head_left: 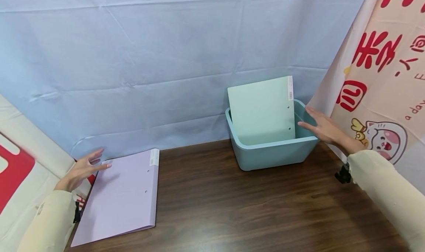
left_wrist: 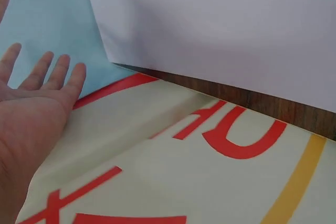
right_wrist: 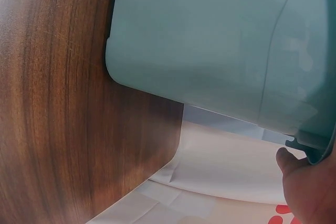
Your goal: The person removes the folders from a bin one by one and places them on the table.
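A lavender folder [head_left: 124, 196] with two small holes and a white label strip lies on the table at left. My left hand [head_left: 81, 169] hovers at its upper left edge, fingers spread and holding nothing. In the left wrist view the palm [left_wrist: 34, 121] faces up beside the folder [left_wrist: 226, 30]. At the right stands a blue-green plastic bin [head_left: 272, 156] with a mint green folder [head_left: 260, 113] leaning upright inside. My right hand [head_left: 325, 128] is at the bin's right rim, its fingers extended; in the right wrist view part of the hand [right_wrist: 310, 187] overlaps the rim corner.
The dark wood table [head_left: 199, 196] spans the space between the lavender folder and the bin. A pale blue cloth [head_left: 166, 67] hangs behind. Printed cloths border both sides, the right one [head_left: 382, 97] with red lettering and a cartoon cat.
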{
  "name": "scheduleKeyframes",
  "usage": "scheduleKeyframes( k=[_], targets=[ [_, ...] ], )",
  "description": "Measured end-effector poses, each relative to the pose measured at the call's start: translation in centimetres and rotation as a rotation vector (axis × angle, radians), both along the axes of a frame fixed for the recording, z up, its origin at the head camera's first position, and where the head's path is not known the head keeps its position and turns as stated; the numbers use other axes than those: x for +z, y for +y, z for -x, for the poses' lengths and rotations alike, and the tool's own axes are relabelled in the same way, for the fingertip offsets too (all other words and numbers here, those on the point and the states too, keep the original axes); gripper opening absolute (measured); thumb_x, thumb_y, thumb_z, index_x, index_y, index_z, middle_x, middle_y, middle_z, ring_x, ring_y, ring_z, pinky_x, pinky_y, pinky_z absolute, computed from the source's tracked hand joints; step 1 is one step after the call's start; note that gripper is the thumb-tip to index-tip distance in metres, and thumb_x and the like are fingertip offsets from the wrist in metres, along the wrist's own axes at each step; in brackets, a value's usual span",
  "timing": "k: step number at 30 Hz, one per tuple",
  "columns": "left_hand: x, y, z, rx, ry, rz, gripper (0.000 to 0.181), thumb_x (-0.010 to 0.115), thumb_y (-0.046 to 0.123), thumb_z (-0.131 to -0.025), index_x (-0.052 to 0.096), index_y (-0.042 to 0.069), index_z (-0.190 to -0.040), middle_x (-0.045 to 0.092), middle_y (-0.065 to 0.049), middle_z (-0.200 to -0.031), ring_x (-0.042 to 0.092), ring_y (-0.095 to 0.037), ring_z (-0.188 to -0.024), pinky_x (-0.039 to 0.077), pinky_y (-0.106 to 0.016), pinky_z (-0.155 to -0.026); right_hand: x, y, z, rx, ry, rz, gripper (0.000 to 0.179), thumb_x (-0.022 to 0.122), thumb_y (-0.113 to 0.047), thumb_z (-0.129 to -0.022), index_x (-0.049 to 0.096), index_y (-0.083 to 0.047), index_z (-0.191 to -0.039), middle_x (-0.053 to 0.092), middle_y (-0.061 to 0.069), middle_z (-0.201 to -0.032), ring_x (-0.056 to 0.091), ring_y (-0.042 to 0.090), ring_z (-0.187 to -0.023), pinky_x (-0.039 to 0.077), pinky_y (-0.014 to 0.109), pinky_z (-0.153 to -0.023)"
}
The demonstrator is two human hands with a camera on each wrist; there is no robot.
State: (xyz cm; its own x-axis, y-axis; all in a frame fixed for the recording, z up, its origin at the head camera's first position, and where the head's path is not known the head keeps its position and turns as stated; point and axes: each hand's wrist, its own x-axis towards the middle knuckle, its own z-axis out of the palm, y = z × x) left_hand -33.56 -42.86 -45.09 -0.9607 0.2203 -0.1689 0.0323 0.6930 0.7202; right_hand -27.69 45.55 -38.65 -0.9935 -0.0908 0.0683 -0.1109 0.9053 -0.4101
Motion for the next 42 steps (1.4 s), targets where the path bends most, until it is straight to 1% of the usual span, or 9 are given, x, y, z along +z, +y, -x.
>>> scheduleKeyframes(
  k=[8, 14, 18, 27, 35, 37, 38, 40, 42],
  targets=[
    [1.2, 1.3, -0.1, -0.006, 0.032, -0.006, 0.102, 0.073, 0.048, -0.099, 0.009, 0.015, -0.172, 0.017, -0.023, -0.174, 0.021, -0.055, -0.155, 0.028, -0.077, -0.116, 0.1, -0.1, 0.0, 0.001, 0.004, -0.005, 0.096, 0.049, -0.057, -0.106, -0.001, -0.004, -0.169, 0.005, 0.03, -0.173, 0.007, 0.057, -0.157, 0.012, 0.083, -0.117],
    [1.8, 2.1, -0.4, -0.038, 0.061, -0.011, 0.098, 0.072, 0.042, -0.101, 0.01, 0.015, -0.172, 0.018, -0.025, -0.174, 0.023, -0.055, -0.154, 0.029, -0.077, -0.115, -0.1, -0.1, 0.0, 0.003, 0.009, -0.008, 0.096, 0.049, -0.057, -0.107, 0.0, -0.003, -0.169, 0.006, 0.032, -0.172, 0.008, 0.058, -0.156, 0.013, 0.083, -0.116],
    [2.0, 2.7, -0.7, -0.051, 0.071, -0.046, 0.096, 0.073, 0.038, -0.102, 0.012, 0.016, -0.172, 0.02, -0.026, -0.173, 0.023, -0.055, -0.154, 0.03, -0.077, -0.115, -0.1, -0.2, 0.1, 0.006, 0.011, -0.006, 0.095, 0.049, -0.055, -0.108, 0.002, 0.0, -0.168, 0.007, 0.033, -0.172, 0.009, 0.058, -0.156, 0.013, 0.082, -0.117],
    [2.7, 4.5, -1.0, -0.1, 0.118, -0.077, 0.093, 0.074, 0.036, -0.102, 0.016, 0.018, -0.172, 0.022, -0.021, -0.174, 0.028, -0.055, -0.152, 0.035, -0.075, -0.112, 0.0, -0.3, -0.1, 0.0, 0.0, -0.002, 0.095, 0.05, -0.055, -0.108, -0.001, -0.003, -0.169, 0.005, 0.032, -0.172, 0.007, 0.058, -0.156, 0.013, 0.083, -0.116],
    [3.5, 6.5, -0.9, -0.127, 0.161, -0.067, 0.091, 0.076, 0.035, -0.1, 0.022, 0.014, -0.171, 0.026, -0.018, -0.173, 0.032, -0.05, -0.153, 0.038, -0.065, -0.116, 0.1, -0.1, -0.1, 0.001, 0.003, -0.001, 0.094, 0.05, -0.054, -0.108, 0.002, 0.0, -0.168, 0.006, 0.034, -0.171, 0.008, 0.058, -0.156, 0.012, 0.082, -0.116],
    [3.6, 7.0, -0.8, -0.137, 0.168, -0.065, 0.091, 0.076, 0.036, -0.1, 0.023, 0.013, -0.17, 0.027, -0.017, -0.173, 0.033, -0.048, -0.154, 0.044, -0.051, -0.118, 0.2, -0.1, 0.0, 0.0, -0.002, 0.002, 0.094, 0.05, -0.054, -0.108, 0.002, 0.0, -0.168, 0.006, 0.034, -0.171, 0.008, 0.058, -0.156, 0.012, 0.083, -0.116],
    [3.6, 7.3, -0.8, -0.142, 0.169, -0.069, 0.092, 0.077, 0.037, -0.099, 0.024, 0.013, -0.17, 0.027, -0.016, -0.173, 0.033, -0.047, -0.154, 0.044, -0.049, -0.118, 0.2, -0.2, -0.1, -0.002, -0.005, 0.004, 0.095, 0.05, -0.055, -0.107, 0.002, 0.0, -0.168, 0.006, 0.034, -0.172, 0.008, 0.058, -0.156, 0.012, 0.083, -0.116],
    [3.8, 7.8, -0.7, -0.153, 0.171, -0.082, 0.092, 0.078, 0.036, -0.099, 0.025, 0.013, -0.17, 0.027, -0.016, -0.173, 0.033, -0.046, -0.154, 0.044, -0.046, -0.118, 0.2, -0.2, -0.1, 0.0, -0.006, 0.008, 0.095, 0.05, -0.056, -0.107, 0.002, 0.0, -0.168, 0.005, 0.033, -0.172, 0.007, 0.058, -0.156, 0.011, 0.082, -0.117],
    [4.0, 8.2, -0.6, -0.161, 0.17, -0.093, 0.091, 0.078, 0.034, -0.099, 0.025, 0.013, -0.17, 0.027, -0.017, -0.173, 0.034, -0.047, -0.153, 0.044, -0.047, -0.118, 0.2, -0.2, -0.2, -0.002, -0.01, 0.017, 0.096, 0.05, -0.057, -0.107, 0.001, -0.001, -0.169, 0.005, 0.033, -0.172, 0.006, 0.058, -0.157, 0.011, 0.082, -0.117]
  ],
)
